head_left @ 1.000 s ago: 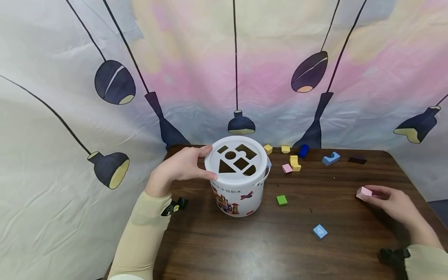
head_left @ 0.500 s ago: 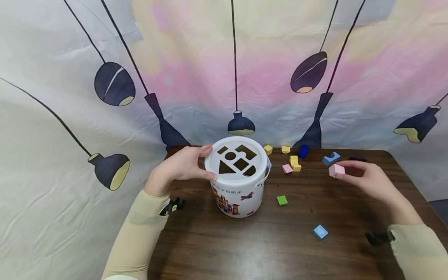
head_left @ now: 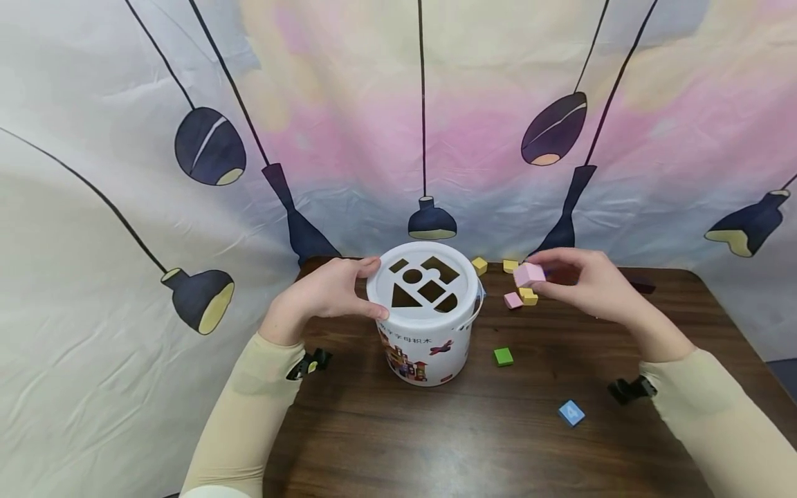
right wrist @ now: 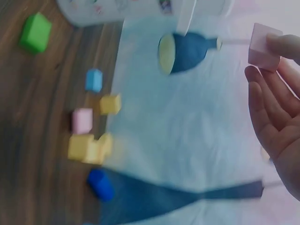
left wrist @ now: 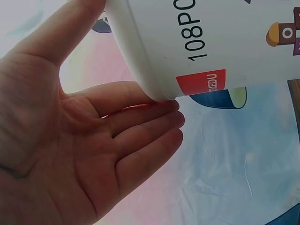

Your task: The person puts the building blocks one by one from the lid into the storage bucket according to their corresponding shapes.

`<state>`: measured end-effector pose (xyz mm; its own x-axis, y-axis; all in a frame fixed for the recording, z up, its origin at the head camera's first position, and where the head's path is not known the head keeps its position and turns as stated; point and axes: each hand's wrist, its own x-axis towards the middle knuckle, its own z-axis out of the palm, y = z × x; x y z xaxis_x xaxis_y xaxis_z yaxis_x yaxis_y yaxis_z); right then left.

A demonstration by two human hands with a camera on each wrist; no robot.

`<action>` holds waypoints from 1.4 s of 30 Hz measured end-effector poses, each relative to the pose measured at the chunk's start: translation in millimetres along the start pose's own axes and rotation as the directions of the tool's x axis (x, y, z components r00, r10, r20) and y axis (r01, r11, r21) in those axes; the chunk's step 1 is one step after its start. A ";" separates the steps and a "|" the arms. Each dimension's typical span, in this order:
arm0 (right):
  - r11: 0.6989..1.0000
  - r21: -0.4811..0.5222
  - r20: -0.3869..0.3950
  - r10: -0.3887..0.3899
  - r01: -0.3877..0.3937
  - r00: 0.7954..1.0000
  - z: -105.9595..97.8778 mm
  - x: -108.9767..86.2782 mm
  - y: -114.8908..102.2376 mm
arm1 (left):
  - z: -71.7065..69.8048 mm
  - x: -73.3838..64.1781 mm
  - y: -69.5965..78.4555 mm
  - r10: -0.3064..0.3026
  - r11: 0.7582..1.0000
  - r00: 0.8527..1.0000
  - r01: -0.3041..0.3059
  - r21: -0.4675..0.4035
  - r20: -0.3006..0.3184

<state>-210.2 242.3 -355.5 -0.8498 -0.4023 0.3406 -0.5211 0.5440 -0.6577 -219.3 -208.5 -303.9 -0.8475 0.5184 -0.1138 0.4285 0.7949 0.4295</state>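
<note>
A white bucket (head_left: 425, 353) stands upright on the table, its white lid (head_left: 416, 310) cut with several shaped holes. My left hand (head_left: 330, 289) grips the left side of the rim between thumb and fingers; in the left wrist view the lower fingers (left wrist: 150, 154) stretch out beneath it. My right hand (head_left: 582, 280) pinches a pink block (head_left: 529, 275) between thumb and fingertips, raised to the right of the bucket. In the right wrist view the pink block (right wrist: 264, 49) shows a flat side, the thumb across its face.
Several loose blocks lie right of the bucket: a green block (head_left: 503, 357), a blue tile with a 4 (head_left: 571, 413), another pink block (head_left: 513, 300) and yellow blocks (head_left: 479, 265). A dark blue block (right wrist: 100, 184) is near the back edge. A printed cloth (head_left: 349, 138) hangs behind.
My right hand has carried the pink block left and away from me, from the table's right side toward the bucket. The left hand and bucket stay in place.
</note>
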 end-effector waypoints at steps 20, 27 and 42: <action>0.948 0.151 0.258 -0.311 0.280 0.915 48.3 90.0 -50.6 | -1.4 -2.6 -0.3 0.005 0.999 1.000 -0.005 0.039 -0.004; 0.944 0.197 0.353 -0.319 0.264 0.879 58.5 105.6 -62.8 | -1.5 -1.1 0.5 -0.003 1.000 1.000 0.003 0.030 -0.002; 0.963 0.192 0.447 -0.256 0.188 0.857 70.3 109.7 -65.3 | 0.2 -0.2 2.3 -0.016 0.999 1.000 0.015 0.032 0.006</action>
<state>-263.8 111.0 -322.4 -0.5592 -0.8134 0.1601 -0.6466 0.3071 -0.6983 -218.1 -206.7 -303.1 -0.8523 0.5077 -0.1255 0.4253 0.8124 0.3989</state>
